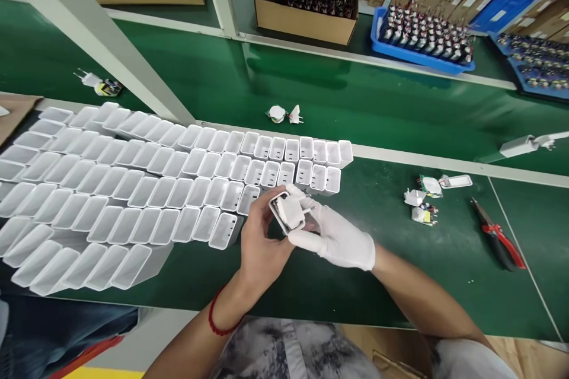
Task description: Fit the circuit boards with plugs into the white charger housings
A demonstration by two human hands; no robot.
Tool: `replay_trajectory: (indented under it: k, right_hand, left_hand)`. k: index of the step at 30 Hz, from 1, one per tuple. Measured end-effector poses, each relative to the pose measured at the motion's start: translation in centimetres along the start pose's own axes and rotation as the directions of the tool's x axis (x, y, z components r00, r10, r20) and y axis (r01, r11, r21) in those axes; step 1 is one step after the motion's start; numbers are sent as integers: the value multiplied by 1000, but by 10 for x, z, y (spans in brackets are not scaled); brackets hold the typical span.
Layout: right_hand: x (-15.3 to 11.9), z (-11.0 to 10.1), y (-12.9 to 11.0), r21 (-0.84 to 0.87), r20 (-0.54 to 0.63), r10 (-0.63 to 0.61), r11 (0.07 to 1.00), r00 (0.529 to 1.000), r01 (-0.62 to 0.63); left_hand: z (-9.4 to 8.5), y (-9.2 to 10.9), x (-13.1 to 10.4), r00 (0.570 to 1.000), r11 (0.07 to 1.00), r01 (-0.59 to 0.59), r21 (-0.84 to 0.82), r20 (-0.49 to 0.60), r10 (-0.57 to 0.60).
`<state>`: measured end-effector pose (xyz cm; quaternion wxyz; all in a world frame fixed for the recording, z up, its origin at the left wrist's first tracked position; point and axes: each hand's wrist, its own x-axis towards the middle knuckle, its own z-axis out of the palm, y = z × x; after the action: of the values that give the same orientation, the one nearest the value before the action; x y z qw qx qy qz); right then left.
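My bare left hand (262, 236) is wrapped round a white rectangular plastic case (274, 213), its open end facing up and toward me. A white plug cap (291, 213) with prongs sits at the case's mouth, tilted, with a dark gap along one side. My right hand (340, 239), in a white glove, grips the plug cap with thumb and fingers on either side. What lies inside the case is mostly hidden. Just left of my hands stand rows of similar empty white cases (182, 189), openings up.
Red-and-black pliers (500, 242) lie at the right, near several circuit boards with plug parts (424, 198). Another board (276, 113) lies behind the cases. On the shelf are a cardboard box (306, 17) and a blue tray (422, 59) of components. A slanted white post (111, 41) stands at the left.
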<state>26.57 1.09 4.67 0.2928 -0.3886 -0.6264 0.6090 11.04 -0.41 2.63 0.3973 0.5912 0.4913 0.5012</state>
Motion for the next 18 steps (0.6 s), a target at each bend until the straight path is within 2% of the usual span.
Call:
replay_trajectory:
  k: [3,8,14,18]
  right_hand:
    - [1,6,2,169,-67,38,985,997,-26]
    - [3,13,4,266,-190,74,964,979,-21]
    - [2,13,3,340,-206,118,939,971,-42]
    - [-1,16,9,401,-294,140,916,945,-11]
  left_hand:
    - [0,-1,-3,998,989,-54,139,27,51]
    - [4,2,-6,986,931,-165,326,45,159]
    - [6,7,-4,980,918,-192,347,19,197]
    - [8,8,-4,956,888,-283,362,37,290]
